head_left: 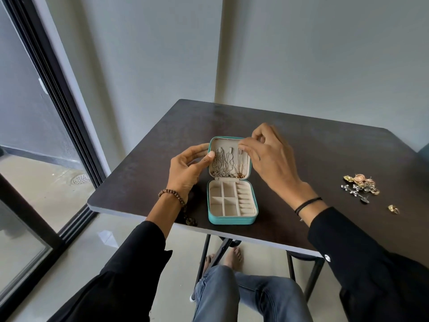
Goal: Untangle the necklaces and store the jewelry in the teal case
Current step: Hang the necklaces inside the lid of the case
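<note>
We are hanging necklaces: on the dark surface (301, 147) our left hand (185, 168) clasps the upright lid (222, 142) of the open square teal case (232, 220), our right hand (271, 154) holds a pinching grip on a thin gold chain (241, 165) at its hook, which next needs careful seating.

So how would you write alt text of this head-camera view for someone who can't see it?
A person's two hands work at an open teal case on a dark table: the left hand holds the upright lid's edge while the right hand pinches a gold chain beside hanging silver chains. Loose jewelry lies to the right.
</note>
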